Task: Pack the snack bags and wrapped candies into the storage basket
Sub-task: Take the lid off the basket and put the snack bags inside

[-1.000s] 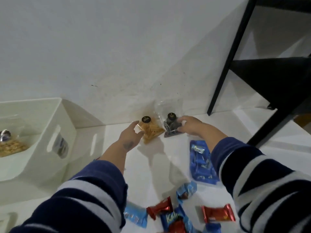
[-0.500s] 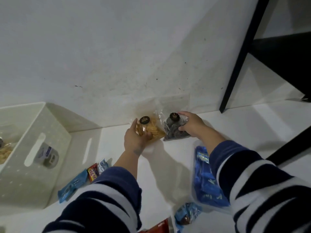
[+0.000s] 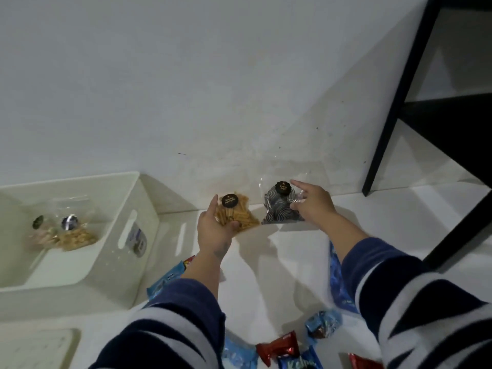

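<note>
Left hand (image 3: 213,233), centre of view: fingers and thumb curl round the clear snack bag of golden sticks (image 3: 235,214), which bears a round black label. Right hand (image 3: 311,206), at 3 o'clock from the left: thumb and fingers pinch the clear snack bag of dark swirled pieces (image 3: 279,206), index finger extended over its top. The two bags lie just beside each other against the white wall (image 3: 213,75). The white storage basket (image 3: 138,206) stands at 9 o'clock from the left hand; two snack bags (image 3: 64,235) already lie inside. Wrapped candies in blue and red (image 3: 278,350) are scattered on the white floor (image 3: 279,267) at 6 o'clock, near the striped sleeves (image 3: 173,331). A black frame (image 3: 394,102) rises at 2 o'clock.
</note>
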Available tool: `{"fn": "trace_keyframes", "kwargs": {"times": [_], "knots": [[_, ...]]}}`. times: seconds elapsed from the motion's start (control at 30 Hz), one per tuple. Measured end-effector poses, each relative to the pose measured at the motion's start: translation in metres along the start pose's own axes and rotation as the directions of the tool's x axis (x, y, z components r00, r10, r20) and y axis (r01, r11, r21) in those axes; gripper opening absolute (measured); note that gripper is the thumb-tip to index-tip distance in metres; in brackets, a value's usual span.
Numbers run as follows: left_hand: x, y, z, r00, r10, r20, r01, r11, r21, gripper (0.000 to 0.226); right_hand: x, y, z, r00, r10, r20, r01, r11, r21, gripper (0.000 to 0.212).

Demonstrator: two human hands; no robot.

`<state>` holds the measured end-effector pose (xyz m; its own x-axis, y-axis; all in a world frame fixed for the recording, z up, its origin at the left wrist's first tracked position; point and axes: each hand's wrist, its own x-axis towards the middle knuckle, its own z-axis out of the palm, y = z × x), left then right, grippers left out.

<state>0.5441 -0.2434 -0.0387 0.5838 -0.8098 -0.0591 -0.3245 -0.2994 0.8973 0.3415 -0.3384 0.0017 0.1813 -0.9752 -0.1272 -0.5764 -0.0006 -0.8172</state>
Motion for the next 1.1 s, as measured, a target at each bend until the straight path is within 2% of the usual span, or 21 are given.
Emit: {"fn": "trace_keyframes", "kwargs": {"times": [0.23,0.37,0.47,0.57,0.7,0.83,0.97,1.1], "knots": [[0.003,0.033,-0.112,0.993,0.119,0.016,-0.118,0.992,-0.050,0.096,-0.049,-0.099,0.028,0.991,-0.121,-0.055,0.122,0.993,0.004,0.071],[-0.002,0.044,-0.191,0.980,0.195,-0.033,-0.194,0.981,0.032,0.093,-0.086,-0.162,0.058,0.979,-0.173,-0.109,0.176,0.984,0.012,0.071],[-0.004,0.042,-0.257,0.973,0.228,-0.049,-0.227,0.974,0.022,0.093,-0.117,-0.210,0.088,0.965,-0.227,-0.132,0.232,0.972,0.023,0.069],[-0.007,0.031,-0.320,0.969,0.237,-0.072,-0.235,0.971,0.038,0.093,-0.145,-0.251,0.124,0.952,-0.276,-0.129,0.277,0.961,-0.012,0.068],[-0.007,0.003,-0.387,0.975,0.198,-0.097,-0.190,0.978,0.081,0.093,-0.168,-0.284,0.181,0.955,-0.273,-0.112,0.263,0.960,-0.096,0.068],[0.007,-0.031,-0.419,0.986,0.142,-0.085,-0.129,0.982,0.142,0.094,-0.171,-0.304,0.235,0.969,-0.218,-0.119,0.200,0.968,-0.148,0.068],[0.029,-0.062,-0.419,0.997,0.061,-0.037,-0.047,0.955,0.294,0.097,-0.158,-0.314,0.276,0.977,-0.165,-0.134,0.114,0.939,-0.325,0.064],[0.061,-0.094,-0.405,0.998,-0.034,0.045,0.016,0.936,0.351,0.098,-0.136,-0.311,0.308,0.988,-0.115,-0.102,0.056,0.885,-0.462,0.059]]}}
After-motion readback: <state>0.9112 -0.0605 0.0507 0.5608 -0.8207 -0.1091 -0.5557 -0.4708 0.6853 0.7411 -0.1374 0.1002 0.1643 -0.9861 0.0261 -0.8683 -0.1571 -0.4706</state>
